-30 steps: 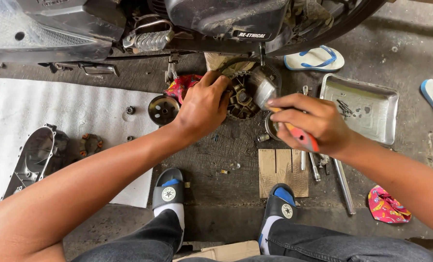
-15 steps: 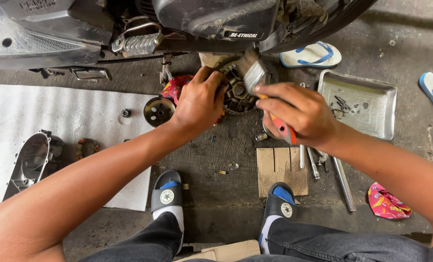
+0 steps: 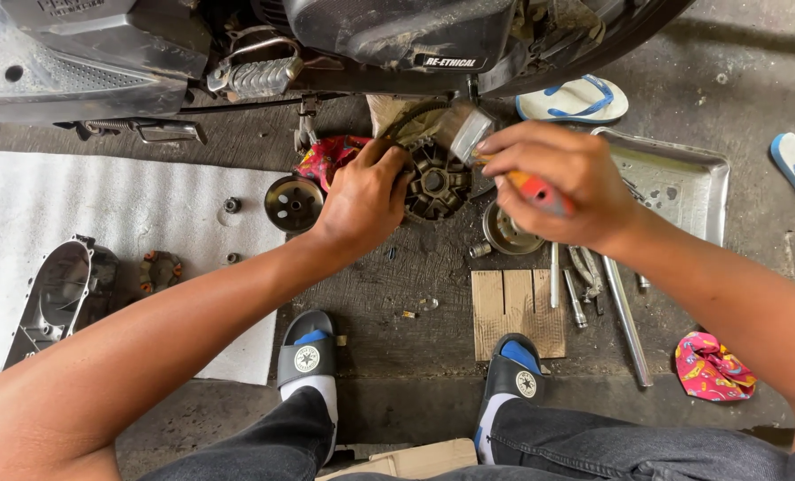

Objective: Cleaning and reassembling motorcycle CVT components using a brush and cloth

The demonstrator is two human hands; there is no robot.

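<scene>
My left hand (image 3: pixel 363 198) grips the left edge of a dark round finned drive part (image 3: pixel 435 182) under a scooter (image 3: pixel 362 40). My right hand (image 3: pixel 561 183) holds a paintbrush with an orange handle (image 3: pixel 535 189); its metal ferrule and bristles (image 3: pixel 462 130) rest at the top right of the finned part. A red patterned rag (image 3: pixel 328 158) lies just left of the left hand.
A dark pulley (image 3: pixel 292 203) and a metal bowl-shaped part (image 3: pixel 507 233) sit on the concrete floor. A steel tray (image 3: pixel 673 183) is at the right, with rods and wrenches (image 3: pixel 624 321) beside a wooden board (image 3: pixel 515 312). A white mat (image 3: pixel 95 223) holds an engine cover (image 3: pixel 55 298).
The right hand has lifted the brush up to the finned part's top right. The left hand keeps its grip on the part.
</scene>
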